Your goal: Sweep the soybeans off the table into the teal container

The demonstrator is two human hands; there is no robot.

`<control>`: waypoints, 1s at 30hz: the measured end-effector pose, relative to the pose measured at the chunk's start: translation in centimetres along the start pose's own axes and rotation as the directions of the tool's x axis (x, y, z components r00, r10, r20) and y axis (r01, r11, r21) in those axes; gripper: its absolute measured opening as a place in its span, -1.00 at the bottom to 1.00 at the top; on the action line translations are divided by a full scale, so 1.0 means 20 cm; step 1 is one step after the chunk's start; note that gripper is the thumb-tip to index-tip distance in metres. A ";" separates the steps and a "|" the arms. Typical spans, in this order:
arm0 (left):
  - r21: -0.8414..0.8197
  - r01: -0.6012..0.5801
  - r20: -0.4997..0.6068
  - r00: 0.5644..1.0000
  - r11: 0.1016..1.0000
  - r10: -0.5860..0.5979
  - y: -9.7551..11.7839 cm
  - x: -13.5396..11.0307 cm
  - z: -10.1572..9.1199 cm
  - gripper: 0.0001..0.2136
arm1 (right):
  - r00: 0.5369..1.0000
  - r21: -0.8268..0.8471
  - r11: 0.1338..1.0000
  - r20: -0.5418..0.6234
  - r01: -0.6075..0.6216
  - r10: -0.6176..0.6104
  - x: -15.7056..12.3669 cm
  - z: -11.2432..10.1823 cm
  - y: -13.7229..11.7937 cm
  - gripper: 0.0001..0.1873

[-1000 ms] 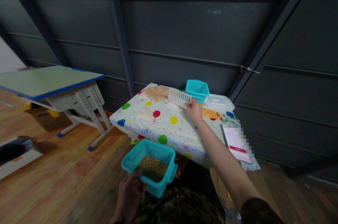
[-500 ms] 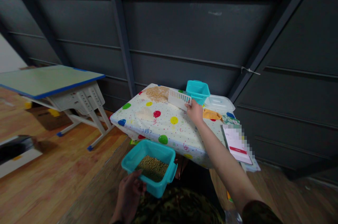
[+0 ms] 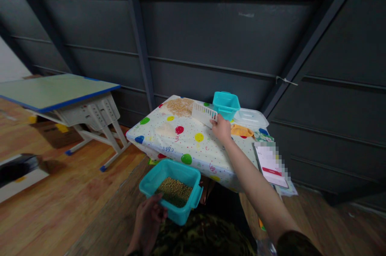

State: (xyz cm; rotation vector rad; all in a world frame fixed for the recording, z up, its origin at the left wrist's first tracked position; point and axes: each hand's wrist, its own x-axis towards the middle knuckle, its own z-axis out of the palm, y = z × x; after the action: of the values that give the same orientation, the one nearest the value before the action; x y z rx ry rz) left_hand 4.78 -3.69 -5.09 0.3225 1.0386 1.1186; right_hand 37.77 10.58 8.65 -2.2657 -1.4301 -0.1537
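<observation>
Right hand grasps a slotted white plastic scoop at frame centre; left hand grips a teal rectangular tub of beans, lower centre.

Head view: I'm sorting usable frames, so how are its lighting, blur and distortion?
Head view: dim, even light, no glare; wide-angle bending tilts the dark wall beams; a pixelated patch hides the white paper at the tablecloth's right edge; the dark object at far left is smeared; the right hand on the white slotted plastic scoop and the left hand holding the teal plastic tub of beans stay fairly sharp.
</observation>
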 end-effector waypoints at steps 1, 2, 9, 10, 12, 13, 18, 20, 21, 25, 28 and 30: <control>0.006 0.004 -0.008 1.000 1.000 -0.004 0.00 0.00 0.00 -0.71 | 1.000 -0.006 1.000 -0.004 0.002 -0.002 0.00 0.00 0.00 -0.66; 0.012 0.009 -0.013 1.000 1.000 -0.009 0.00 -0.01 0.00 -0.71 | 1.000 -0.011 1.000 -0.008 0.004 -0.004 0.00 0.00 0.00 -0.66; -0.010 0.026 -0.014 1.000 1.000 -0.026 -0.01 0.02 -0.01 -0.70 | 0.999 -0.006 1.000 -0.030 0.031 -0.031 -0.02 0.01 -0.01 -0.67; -0.013 0.022 -0.015 1.000 1.000 -0.022 -0.01 0.03 -0.01 -0.69 | 0.999 -0.004 1.000 -0.028 0.031 -0.031 -0.02 0.01 -0.02 -0.67; -0.009 0.016 -0.015 1.000 1.000 -0.016 -0.02 0.03 -0.01 -0.70 | 0.999 -0.002 0.999 -0.021 0.032 -0.032 -0.03 0.01 -0.03 -0.67; -0.007 0.013 -0.018 1.000 1.000 -0.013 -0.02 0.03 -0.01 -0.70 | 0.999 -0.002 0.999 -0.018 0.032 -0.032 -0.03 0.00 -0.03 -0.67; -0.017 0.013 -0.042 0.999 1.000 -0.014 0.00 0.00 0.01 -0.75 | 1.000 -0.004 1.000 -0.011 0.016 -0.016 -0.04 -0.01 -0.05 -0.66; -0.021 0.020 -0.050 0.999 1.000 -0.021 0.00 0.00 0.01 -0.76 | 1.000 -0.002 1.000 -0.007 0.012 -0.012 -0.04 0.00 -0.05 -0.65; -0.022 0.022 -0.051 0.998 1.000 -0.023 0.00 0.00 0.01 -0.76 | 1.000 -0.002 1.000 -0.005 0.008 -0.008 -0.05 0.00 -0.05 -0.65; -0.024 0.005 -0.012 1.000 1.000 -0.005 0.00 0.00 0.00 -0.72 | 1.000 -0.015 1.000 0.010 0.017 -0.017 -0.06 0.01 -0.05 -0.64; -0.009 0.006 0.013 1.000 1.000 -0.006 0.00 0.00 0.00 -0.68 | 0.999 -0.035 0.998 0.026 0.046 -0.045 -0.06 0.01 -0.04 -0.64; -0.003 0.009 0.005 1.000 1.000 -0.009 0.00 0.00 0.00 -0.66 | 0.998 -0.043 0.998 0.026 0.049 -0.048 -0.05 0.01 -0.03 -0.64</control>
State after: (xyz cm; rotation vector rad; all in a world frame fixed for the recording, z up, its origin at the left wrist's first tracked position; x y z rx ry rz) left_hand 4.84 -3.67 -5.09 0.3178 1.0325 1.1112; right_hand 36.66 9.99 8.41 -2.2764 -1.5095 -0.1736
